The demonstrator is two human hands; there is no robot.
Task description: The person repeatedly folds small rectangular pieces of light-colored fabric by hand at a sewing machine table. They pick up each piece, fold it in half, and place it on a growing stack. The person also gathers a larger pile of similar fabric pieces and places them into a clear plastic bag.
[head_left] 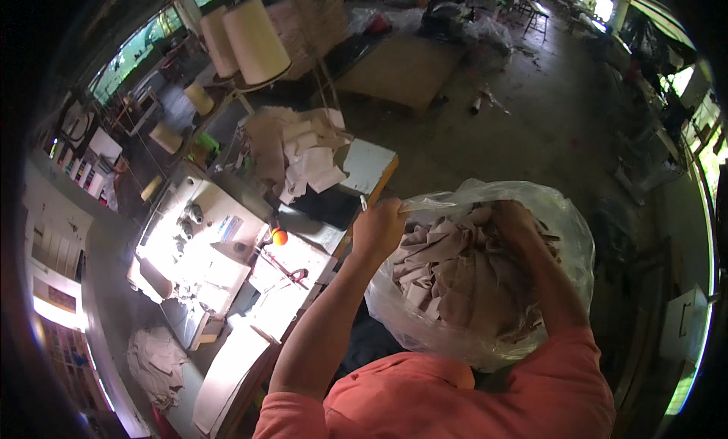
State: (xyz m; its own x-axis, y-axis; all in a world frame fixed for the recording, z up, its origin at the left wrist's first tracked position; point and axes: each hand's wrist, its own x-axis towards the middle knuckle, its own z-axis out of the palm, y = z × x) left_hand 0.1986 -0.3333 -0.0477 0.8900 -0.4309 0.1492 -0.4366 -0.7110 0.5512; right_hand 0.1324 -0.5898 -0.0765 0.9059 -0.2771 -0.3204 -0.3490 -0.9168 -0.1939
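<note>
A large clear plastic bag [574,234] stands open to the right of the sewing table, filled with beige-brown fabric pieces [462,276]. My left hand [379,225] is closed on the bag's rim at its left side, near the table corner. Into the far side of the bag reaches my right hand [509,217], down among the fabric. Its fingertips are hidden there, so I cannot make out whether it grips a piece. To the left, a white sewing machine [216,227] is brightly lit by its lamp.
Cut fabric pieces [303,155] lie piled on the table's far end. Tall thread cones [254,41] stand beyond the machine. A crumpled fabric heap [157,363] rests at the near left. A flat brown board [402,69] lies on the floor ahead.
</note>
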